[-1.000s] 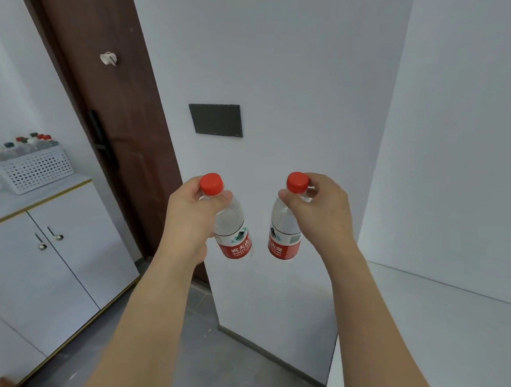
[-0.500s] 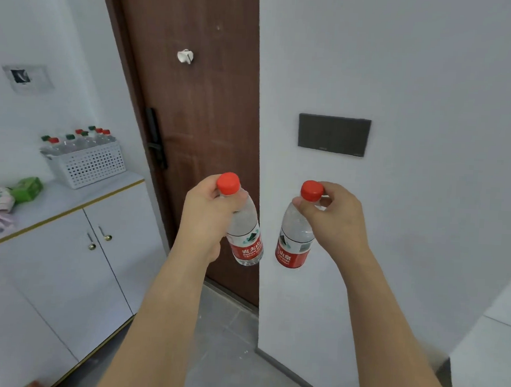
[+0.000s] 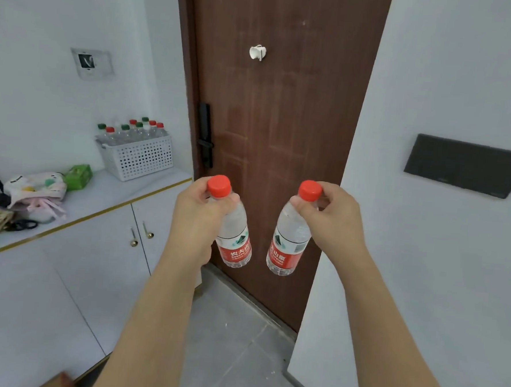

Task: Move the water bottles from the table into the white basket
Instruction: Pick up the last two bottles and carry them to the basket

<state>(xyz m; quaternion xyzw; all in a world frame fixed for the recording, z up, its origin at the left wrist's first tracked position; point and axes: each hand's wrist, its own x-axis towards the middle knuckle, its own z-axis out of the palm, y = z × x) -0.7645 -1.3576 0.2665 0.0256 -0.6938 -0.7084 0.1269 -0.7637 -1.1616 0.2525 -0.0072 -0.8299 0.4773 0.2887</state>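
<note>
Both forearms bare, extended forward and up from the lower edge of the view, roughly parallel, hands level with each other and apart. Left hand [image 3: 197, 219]: fingers curled round the neck and shoulder of a bottle [image 3: 235, 237], thumb just under the cap. Right hand [image 3: 333, 220]: pinch grip on a second bottle [image 3: 288, 243] at the neck, thumb forward, fingers wrapped behind.

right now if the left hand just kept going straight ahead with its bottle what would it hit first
Probably the brown door; the left hand points at it, with nothing visible between. Depth is unclear. The basket sits off to the left.
</note>
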